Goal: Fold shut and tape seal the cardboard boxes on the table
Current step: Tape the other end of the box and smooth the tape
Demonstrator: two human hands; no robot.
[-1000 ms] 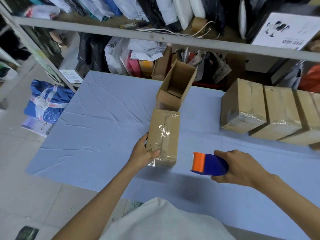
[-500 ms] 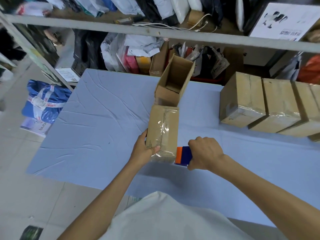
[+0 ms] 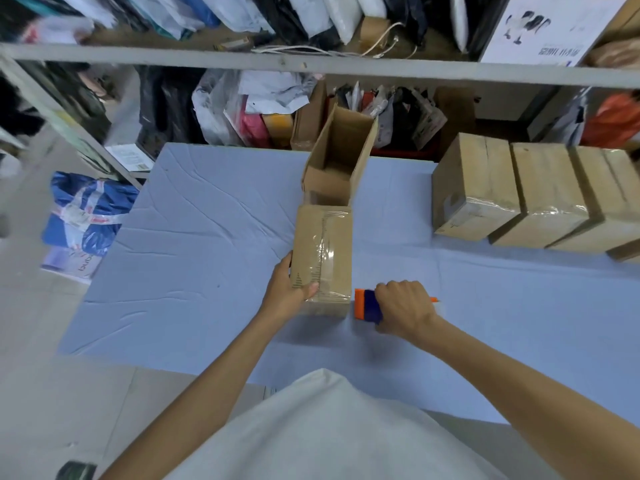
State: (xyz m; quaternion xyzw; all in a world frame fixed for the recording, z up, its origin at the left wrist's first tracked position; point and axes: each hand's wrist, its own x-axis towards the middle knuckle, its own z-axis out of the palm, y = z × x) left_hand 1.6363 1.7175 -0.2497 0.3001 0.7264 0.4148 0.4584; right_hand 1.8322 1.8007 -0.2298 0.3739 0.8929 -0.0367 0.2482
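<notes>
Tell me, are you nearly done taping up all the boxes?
Getting there. Done: the row of taped boxes on the right of the table looks sealed. In hand: the left hand grips the closed box, which has clear tape along its top, while the right hand holds the tape dispenser beside it. Left: the open box behind it has its flaps up and no tape.
</notes>
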